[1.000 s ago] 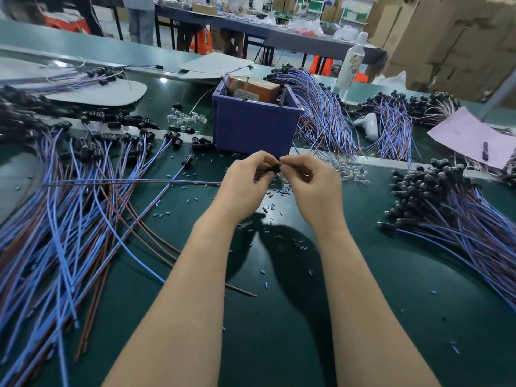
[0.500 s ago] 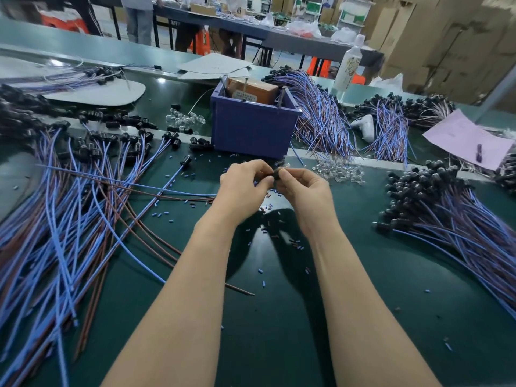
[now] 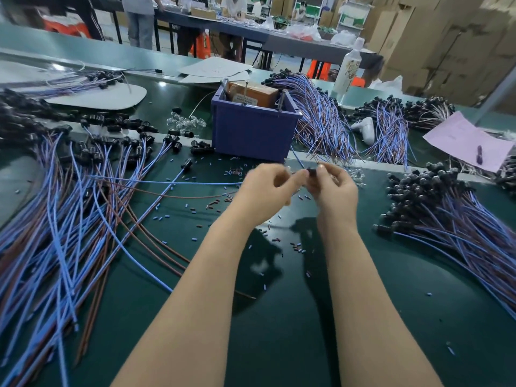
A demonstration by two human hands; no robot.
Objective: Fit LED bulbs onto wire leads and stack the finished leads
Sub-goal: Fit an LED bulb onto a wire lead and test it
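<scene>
My left hand (image 3: 265,188) and my right hand (image 3: 333,188) meet above the green table, in front of the purple bin. Between their fingertips is a small black socket (image 3: 312,172) on a wire lead; my right hand pinches it, and my left fingers curl at it too. The lead's blue and brown wires (image 3: 167,182) trail off to the left over the table. A heap of loose leads (image 3: 64,219) covers the left side. A stack of leads with black ends (image 3: 452,219) lies on the right. Clear bulbs (image 3: 354,174) lie just behind my right hand.
The purple bin (image 3: 254,129) holds a brown box. More clear bulbs (image 3: 185,122) and black sockets lie left of it. Further wire bundles (image 3: 324,124), a white bottle (image 3: 347,71) and a pink sheet (image 3: 469,141) sit behind. Tiny wire offcuts (image 3: 296,247) litter the table.
Both hands have shifted slightly to the right with the socket still between them; the left fingers are blurred with motion. The trailing wires follow them.
</scene>
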